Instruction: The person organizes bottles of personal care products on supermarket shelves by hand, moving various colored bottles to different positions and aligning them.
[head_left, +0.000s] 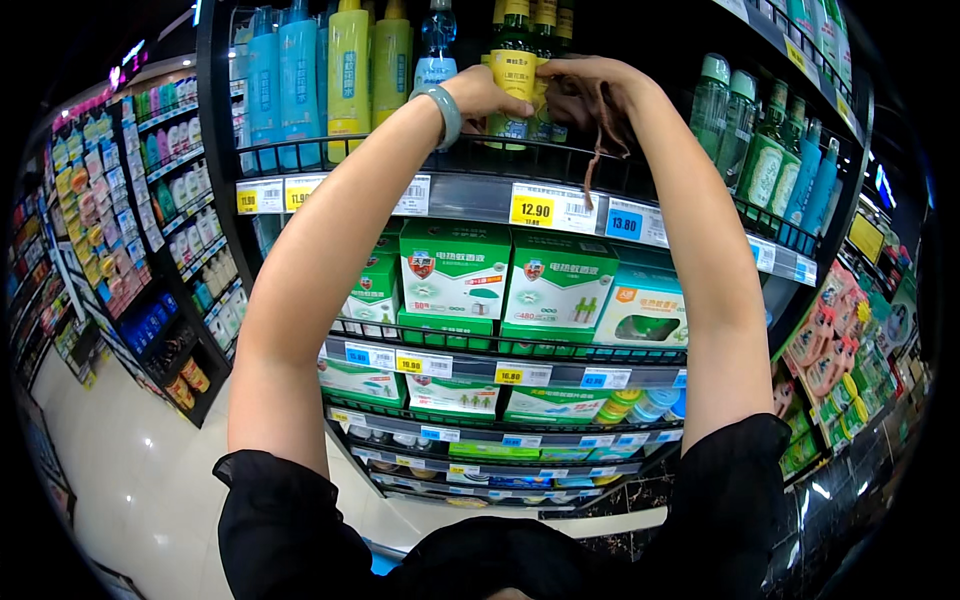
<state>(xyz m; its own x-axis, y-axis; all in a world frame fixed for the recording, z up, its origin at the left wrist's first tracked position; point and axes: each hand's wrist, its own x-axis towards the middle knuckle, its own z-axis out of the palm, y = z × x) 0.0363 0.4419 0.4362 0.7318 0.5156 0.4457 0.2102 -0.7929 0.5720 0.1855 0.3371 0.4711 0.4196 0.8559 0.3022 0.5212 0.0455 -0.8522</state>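
Note:
On the upper shelf my left hand (491, 96), with a pale green bangle at its wrist, grips a green glass bottle with a yellow label (513, 75). My right hand (592, 71) reaches in from the right with fingertips near the yellow-labelled bottles; a crumpled brown cloth (589, 109) hangs beneath it, its strands dangling over the wire rail. The cloth hides part of that hand's grip. A clear blue bottle (437, 45) stands just left of my left hand. Yellow-green bottles (349, 75) and blue bottles (298, 75) stand farther left.
A black wire rail (300, 150) edges the shelf above price tags (553, 208). Green and white boxes (455, 274) fill the shelf below. Green bottles (765, 161) stand at the right. More stocked shelves (180, 172) line the left, beside a pale tiled floor (142, 480).

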